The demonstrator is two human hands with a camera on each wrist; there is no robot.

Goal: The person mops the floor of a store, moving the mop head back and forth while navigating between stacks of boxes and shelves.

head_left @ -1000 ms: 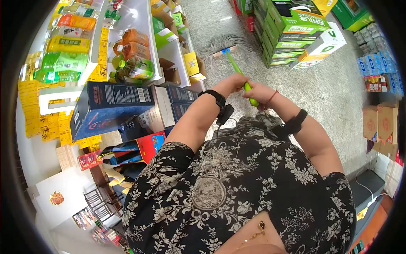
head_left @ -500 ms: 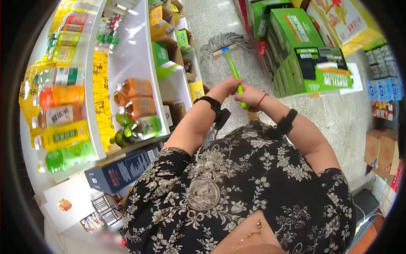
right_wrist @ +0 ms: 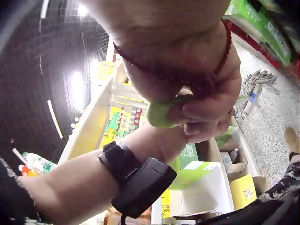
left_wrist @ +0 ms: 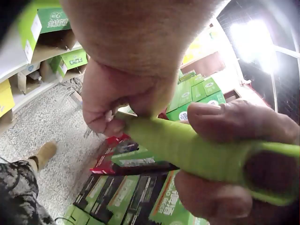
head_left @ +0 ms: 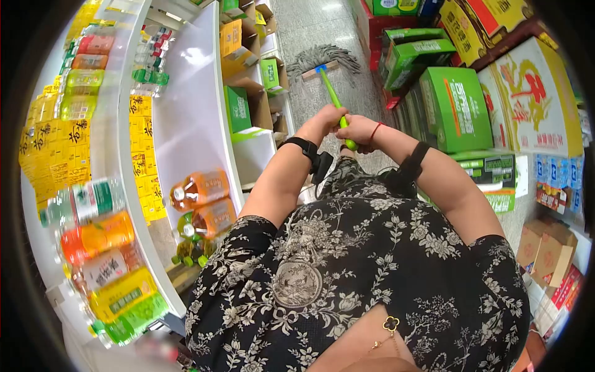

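A mop with a bright green handle [head_left: 333, 93] and grey string head [head_left: 323, 59] reaches forward from the person. The strings lie spread on the floor ahead, joined by a blue clip and wooden bar. My left hand [head_left: 328, 119] grips the handle on the side toward the mop head. Close behind it, my right hand [head_left: 361, 131] is curled round the handle near its end. In the left wrist view, the handle's hollow end [left_wrist: 272, 171] shows beside the right hand's fingers [left_wrist: 211, 201]. The rounded green tip [right_wrist: 159, 114] sticks out of the right fist in the right wrist view.
White shelves [head_left: 189, 118] line the left side, with bottled drinks [head_left: 99, 239] and opened cartons [head_left: 238, 108]. Stacked green boxes [head_left: 455, 108] and a large yellow-white carton [head_left: 527, 99] stand close on the right. Speckled floor [head_left: 307, 28] runs between them.
The person has moved forward along the aisle, so shelves and boxes have shifted back and the right-hand stacks look nearer. The mop travels along ahead, both hands still holding its handle.
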